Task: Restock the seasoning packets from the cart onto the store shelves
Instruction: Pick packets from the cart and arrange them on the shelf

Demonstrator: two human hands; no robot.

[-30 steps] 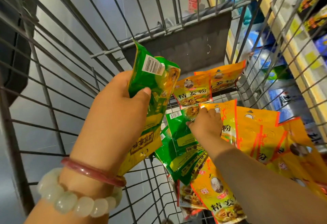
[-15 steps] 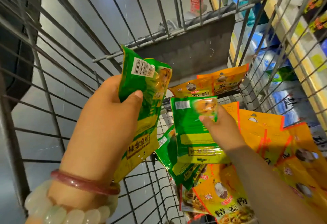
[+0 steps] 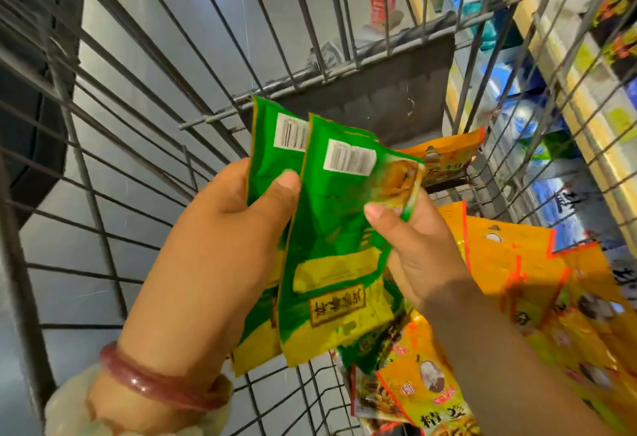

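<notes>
A wire cart (image 3: 144, 146) is seen from above, with a dark panel (image 3: 389, 91) set against its far end. Orange seasoning packets (image 3: 510, 263) are piled in the cart along its right side, from the far right corner down to the near edge, some lying flat and some tilted against the wire wall. More green packets (image 3: 375, 349) are wedged among them near the middle of the cart floor, partly hidden.

Two green seasoning packets are held above the cart. The rear green packet (image 3: 267, 153) is gripped by the left hand (image 3: 220, 239), the thumb pressed across its front and the fingers curled behind it; the barcode label is at its upper end. The front green packet (image 3: 337, 239) overlaps the rear one and is pinched at its right edge by the right hand (image 3: 420, 246), thumb on the face and fingers behind. Both packets are held roughly upright, with printing upside down.

A red bangle (image 3: 155, 380) and a pale beaded bracelet (image 3: 69, 411) are worn on the left wrist. Store shelves (image 3: 568, 98) with blue and white goods are seen through the right wall of the cart.
</notes>
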